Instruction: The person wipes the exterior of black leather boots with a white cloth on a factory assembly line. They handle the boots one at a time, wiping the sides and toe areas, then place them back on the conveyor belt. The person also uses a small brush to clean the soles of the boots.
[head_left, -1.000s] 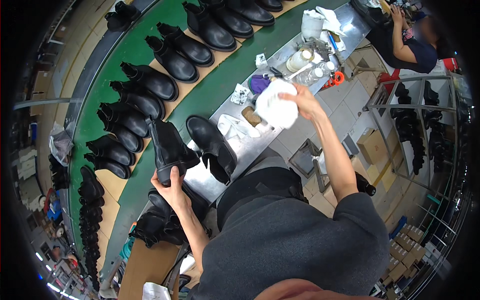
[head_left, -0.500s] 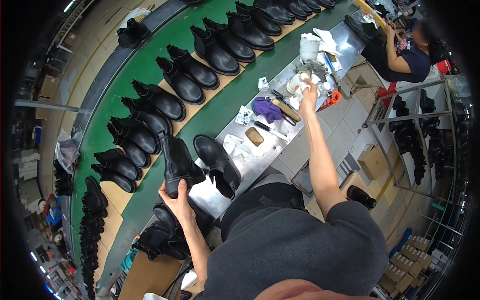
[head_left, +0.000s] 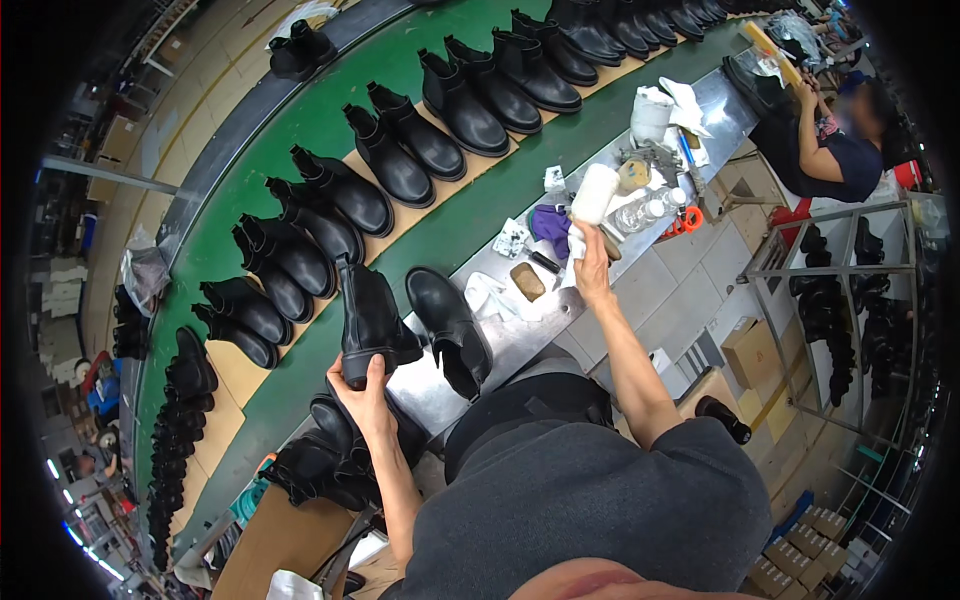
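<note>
My left hand (head_left: 364,398) grips a black ankle boot (head_left: 370,315) by its heel end, with the thumb on the sole edge. Its mate, a second black boot (head_left: 446,325), lies on its own on the metal bench to the right. Farther right, my right hand (head_left: 592,265) is closed on a white cloth (head_left: 577,241) and a tilted white bottle (head_left: 596,194). The bottle's mouth is hidden at the fingers. Below that hand lie a brown block (head_left: 527,283) and a crumpled white cloth (head_left: 487,297). A purple cloth (head_left: 549,228) is just left of the bottle.
Black boots (head_left: 395,158) line a green conveyor (head_left: 270,140) on cardboard. Clear bottles (head_left: 640,215), orange-handled scissors (head_left: 692,219) and a white container (head_left: 652,112) crowd the metal bench (head_left: 430,385). A co-worker (head_left: 840,150) sits at the far right, beyond a boot rack (head_left: 850,270).
My right hand has drawn back toward me, and the white bottle that stood by it is now tilted at its fingers. My left hand keeps the boot in nearly the same pose.
</note>
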